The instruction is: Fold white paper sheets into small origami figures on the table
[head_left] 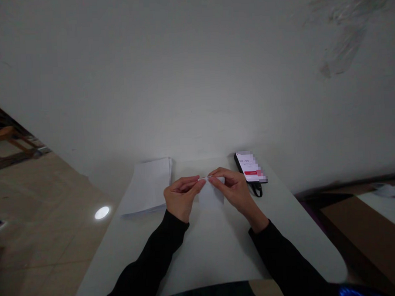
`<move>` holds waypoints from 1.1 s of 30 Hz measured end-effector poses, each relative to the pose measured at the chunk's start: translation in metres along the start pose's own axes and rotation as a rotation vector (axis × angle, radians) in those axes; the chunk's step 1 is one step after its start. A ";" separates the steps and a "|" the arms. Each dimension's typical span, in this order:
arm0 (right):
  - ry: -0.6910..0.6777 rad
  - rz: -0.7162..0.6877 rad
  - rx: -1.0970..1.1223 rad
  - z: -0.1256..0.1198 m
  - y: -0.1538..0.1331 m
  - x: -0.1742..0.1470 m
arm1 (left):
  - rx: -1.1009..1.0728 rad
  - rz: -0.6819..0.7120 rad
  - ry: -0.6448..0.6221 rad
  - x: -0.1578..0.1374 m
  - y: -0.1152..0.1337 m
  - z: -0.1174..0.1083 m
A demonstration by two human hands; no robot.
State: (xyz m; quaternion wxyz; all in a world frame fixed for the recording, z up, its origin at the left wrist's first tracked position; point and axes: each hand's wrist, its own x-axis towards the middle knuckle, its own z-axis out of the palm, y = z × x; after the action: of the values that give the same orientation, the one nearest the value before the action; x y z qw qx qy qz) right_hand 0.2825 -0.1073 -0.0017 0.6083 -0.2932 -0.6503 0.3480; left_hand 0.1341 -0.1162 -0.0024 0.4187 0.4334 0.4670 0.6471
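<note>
Between my two hands is a small sheet of white paper (pixel 211 197), its far edge folded over or raised. My left hand (pixel 182 195) pinches that edge on the left, thumb and fingertips together. On the right, my right hand (pixel 232 189) pinches the same edge, its thumb close to my left thumb. The paper's lower part hangs or lies toward me over the white table (pixel 215 247); whether it touches the table I cannot tell. Fingers cover part of the fold.
A stack of white paper (pixel 146 185) lies left of my hands. To the right rests a lit phone (pixel 250 167) with a black strap or cable (pixel 257 190) by its lower end. A pale wall (pixel 194 78) rises behind the table. A cardboard box (pixel 367 228) stands at the far right.
</note>
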 end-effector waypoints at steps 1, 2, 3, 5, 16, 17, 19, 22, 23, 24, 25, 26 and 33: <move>-0.001 -0.006 -0.004 0.000 0.000 0.000 | -0.003 0.003 0.000 0.000 0.000 0.000; 0.001 -0.013 -0.013 0.000 0.000 0.000 | -0.007 0.006 0.001 0.001 0.000 0.000; 0.001 -0.017 -0.028 0.001 0.001 -0.001 | -0.011 0.008 0.001 0.001 -0.001 0.000; 0.031 -0.009 -0.058 0.002 0.002 -0.002 | -0.016 0.012 0.003 0.002 -0.002 0.000; 0.186 0.429 0.160 0.015 0.012 -0.005 | -0.018 0.013 0.098 0.009 -0.007 -0.002; 0.185 0.433 0.160 0.015 0.014 -0.005 | -0.022 0.007 0.107 0.010 -0.007 -0.002; 0.187 0.411 0.129 0.014 0.017 -0.006 | -0.027 -0.009 0.114 0.011 -0.009 -0.002; 0.211 0.356 0.060 0.013 0.018 -0.006 | -0.025 -0.021 0.110 0.012 -0.009 -0.002; 0.221 0.340 0.049 0.013 0.018 -0.006 | -0.025 -0.019 0.108 0.011 -0.009 -0.002; 0.232 0.328 0.046 0.013 0.017 -0.006 | -0.024 -0.014 0.107 0.011 -0.009 -0.002; 0.240 0.319 0.049 0.013 0.015 -0.006 | -0.024 -0.007 0.105 0.011 -0.009 -0.002; 0.249 0.311 0.053 0.013 0.014 -0.006 | -0.023 0.002 0.102 0.012 -0.010 -0.002; 0.312 0.274 0.054 0.019 0.012 -0.011 | -0.025 0.067 0.049 0.012 -0.024 -0.001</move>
State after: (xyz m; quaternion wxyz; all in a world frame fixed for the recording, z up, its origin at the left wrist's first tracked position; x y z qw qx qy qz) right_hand 0.2637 -0.1111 -0.0180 0.6561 -0.4128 -0.4927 0.3953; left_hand 0.1333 -0.0997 -0.0238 0.3908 0.4276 0.4541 0.6769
